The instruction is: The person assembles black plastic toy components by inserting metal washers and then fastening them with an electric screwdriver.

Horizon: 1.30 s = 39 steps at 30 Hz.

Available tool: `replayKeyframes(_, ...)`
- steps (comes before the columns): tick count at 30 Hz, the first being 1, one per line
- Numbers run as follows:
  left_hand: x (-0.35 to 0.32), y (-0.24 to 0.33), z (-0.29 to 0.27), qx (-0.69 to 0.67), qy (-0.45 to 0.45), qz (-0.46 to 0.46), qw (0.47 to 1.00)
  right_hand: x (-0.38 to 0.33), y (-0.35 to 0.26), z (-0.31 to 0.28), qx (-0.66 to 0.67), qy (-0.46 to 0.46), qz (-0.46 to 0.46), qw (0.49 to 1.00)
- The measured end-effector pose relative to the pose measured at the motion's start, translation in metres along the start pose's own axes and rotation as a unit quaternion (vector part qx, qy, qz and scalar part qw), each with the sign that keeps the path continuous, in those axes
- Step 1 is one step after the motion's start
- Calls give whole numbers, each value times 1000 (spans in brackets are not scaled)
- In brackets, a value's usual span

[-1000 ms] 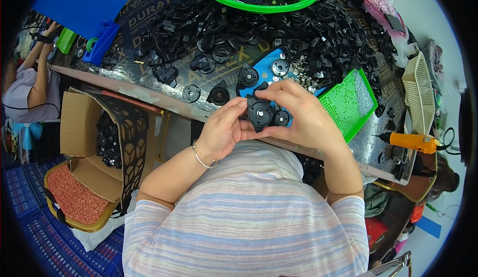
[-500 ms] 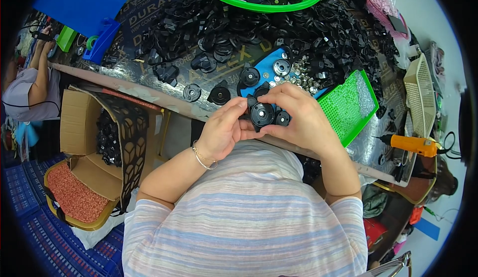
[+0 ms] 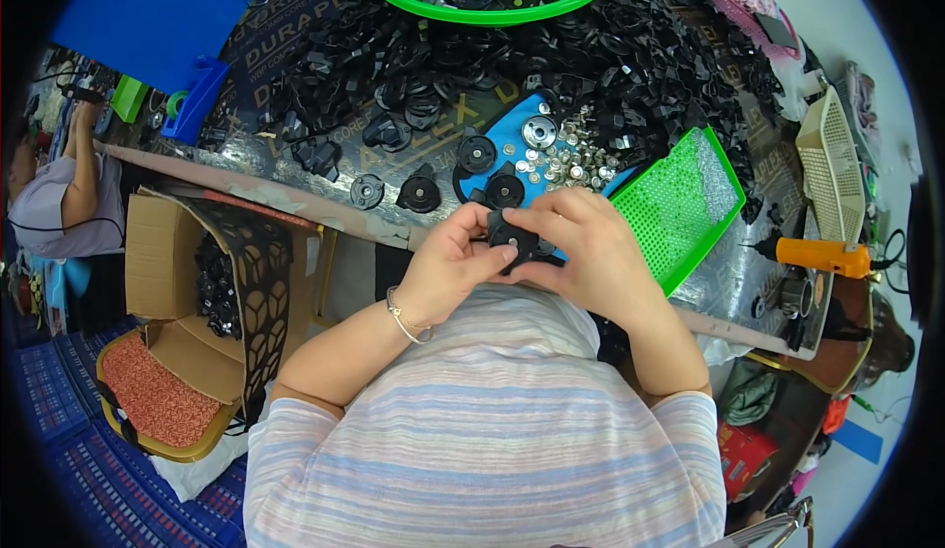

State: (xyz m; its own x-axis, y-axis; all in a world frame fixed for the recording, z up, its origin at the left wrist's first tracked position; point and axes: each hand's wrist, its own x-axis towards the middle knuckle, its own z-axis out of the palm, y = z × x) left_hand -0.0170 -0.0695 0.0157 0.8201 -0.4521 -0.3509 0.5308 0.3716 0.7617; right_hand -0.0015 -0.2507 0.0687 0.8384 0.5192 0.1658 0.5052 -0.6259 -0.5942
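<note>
Close in front of my body, a black round plastic part point(image 3: 512, 240) with a small metal centre is held between both hands. My left hand point(image 3: 445, 264) is closed on its left side, the thumb lying across its face. On the other side my right hand point(image 3: 594, 251) pinches it with thumb and fingers, hiding much of its rim. Just beyond the hands, similar black round parts point(image 3: 478, 154) lie by a blue sheet point(image 3: 514, 132) bearing small metal pieces point(image 3: 576, 159) and a silver-faced disc point(image 3: 539, 132). Two more discs, one a black disc point(image 3: 419, 193), rest near the table edge.
A heap of black plastic parts point(image 3: 630, 65) covers the far table. Behind it stands a green basket point(image 3: 492, 18) of parts. At right are a green perforated tray point(image 3: 679, 277) and an orange electric screwdriver point(image 3: 822, 257). A cardboard box point(image 3: 162, 262) sits on a chair at left; another person point(image 3: 69, 189) is beyond.
The part in my hands has turned, and my left thumb has come over its face. The head view has shifted slightly, so the table things appear a little further left.
</note>
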Motion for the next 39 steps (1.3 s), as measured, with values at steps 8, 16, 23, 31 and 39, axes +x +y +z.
replayKeyframes(8,7,-16,20,2,-121,-52,991,-107,91,-89,-318,649,84,687)
replayKeyframes(16,31,-47,54,57,-186,-189,962,-152,162,-128,141,649,103,741)
replayKeyframes(23,45,-64,63,63,-127,-238,961,-122,113,-127,250,645,-2,722)
replayKeyframes(31,53,-53,80,103,-115,-227,962,-93,83,-75,433,485,-50,758)
replayKeyframes(39,59,-62,80,39,-85,-231,969,-83,95,-50,312,492,-31,813)
